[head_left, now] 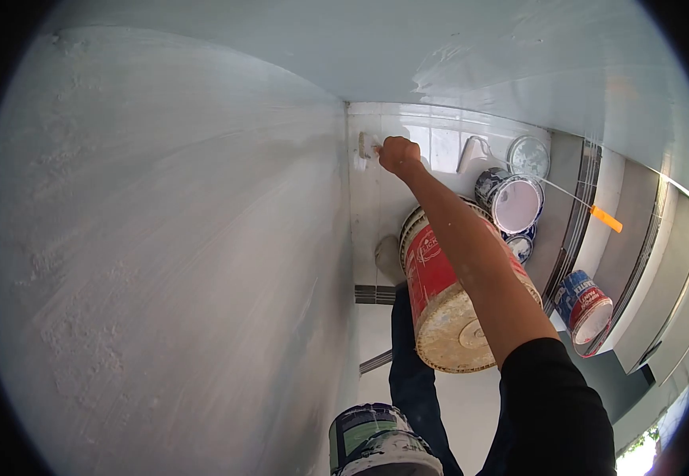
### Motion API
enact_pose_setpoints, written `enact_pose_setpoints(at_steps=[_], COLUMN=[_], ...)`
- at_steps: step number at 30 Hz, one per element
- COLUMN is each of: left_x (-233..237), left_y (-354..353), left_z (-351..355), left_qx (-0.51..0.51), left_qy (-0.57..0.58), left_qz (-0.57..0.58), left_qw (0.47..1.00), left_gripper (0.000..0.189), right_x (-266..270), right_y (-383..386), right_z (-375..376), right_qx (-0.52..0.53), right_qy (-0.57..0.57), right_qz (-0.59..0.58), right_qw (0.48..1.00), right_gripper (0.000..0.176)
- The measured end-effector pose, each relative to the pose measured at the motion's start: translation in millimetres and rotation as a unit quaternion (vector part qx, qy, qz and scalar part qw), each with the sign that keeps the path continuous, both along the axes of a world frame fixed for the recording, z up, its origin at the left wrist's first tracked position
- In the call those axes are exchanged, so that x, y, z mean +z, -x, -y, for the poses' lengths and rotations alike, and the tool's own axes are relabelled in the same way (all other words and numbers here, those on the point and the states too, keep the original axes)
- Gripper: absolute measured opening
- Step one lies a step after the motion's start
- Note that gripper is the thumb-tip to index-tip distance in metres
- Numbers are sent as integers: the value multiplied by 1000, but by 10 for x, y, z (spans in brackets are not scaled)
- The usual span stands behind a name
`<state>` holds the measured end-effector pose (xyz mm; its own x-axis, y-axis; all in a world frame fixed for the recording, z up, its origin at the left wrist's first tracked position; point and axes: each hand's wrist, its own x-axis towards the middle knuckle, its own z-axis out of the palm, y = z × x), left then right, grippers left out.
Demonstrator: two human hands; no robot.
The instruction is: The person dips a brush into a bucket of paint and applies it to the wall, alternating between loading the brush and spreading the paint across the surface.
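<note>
My right hand (399, 155) is closed and reaches out at the upper middle, its arm in a black sleeve stretched over a big red bucket (435, 266). It grips what looks like a paintbrush (366, 146), whose pale head is near the corner of the grey wall (178, 238); whether it touches a surface cannot be told. At the bottom edge is a green and dark paint can (366, 432) with white paint smears. My left hand is out of view.
Right of the bucket are an open can of pale paint (516, 205), a round lid (528, 157) and a roller with an orange handle (606, 219). A blue and red can (585, 308) is on the steps (639, 262). The legs (416, 373) are below the bucket.
</note>
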<state>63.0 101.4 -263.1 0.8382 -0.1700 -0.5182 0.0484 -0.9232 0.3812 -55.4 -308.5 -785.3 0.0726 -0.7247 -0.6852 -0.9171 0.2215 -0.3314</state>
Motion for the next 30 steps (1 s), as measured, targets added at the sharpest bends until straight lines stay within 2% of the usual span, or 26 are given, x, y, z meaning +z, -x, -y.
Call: enact_pose_setpoints(at_steps=[4,7,10,13,17,20,23,26,28,30], left_x=[-10,13,36,64,41,5,-13,-13,-16,-23], left_y=[21,17,0,12,7,9,-5,-19,-15,-3], left_z=[26,38,46,53,49,32,27,20,29,29], left_qx=[2,1,7,12,10,11,12,15,20,26], left_qy=[-1,-2,2,2,5,2,-6,-10,-12,-8], left_qz=[4,4,-5,-7,-3,0,4,8,5,2], left_qw=[1000,1000,1000,1000,1000,1000,1000,1000,1000,1000], left_gripper=[32,31,30,29,28,28,27,26,26,25], right_x=[115,448,1034,1479,782,46,-376,-394,-136,346], right_y=[-351,-401,85,491,514,311,17,-289,-262,-151], right_z=[65,28,-96,-82,120,128,-9,-147,-179,-116], right_qx=[2,-7,-7,10,35,20,-19,-21,-9,29], right_qy=[13,14,25,-19,-16,-5,-23,43,35,17], right_qz=[36,68,189,176,66,54,71,133,151,161], right_qw=[999,998,982,984,997,998,997,990,988,986], right_gripper=[33,34,40,40,40,40,39,43,38,35])
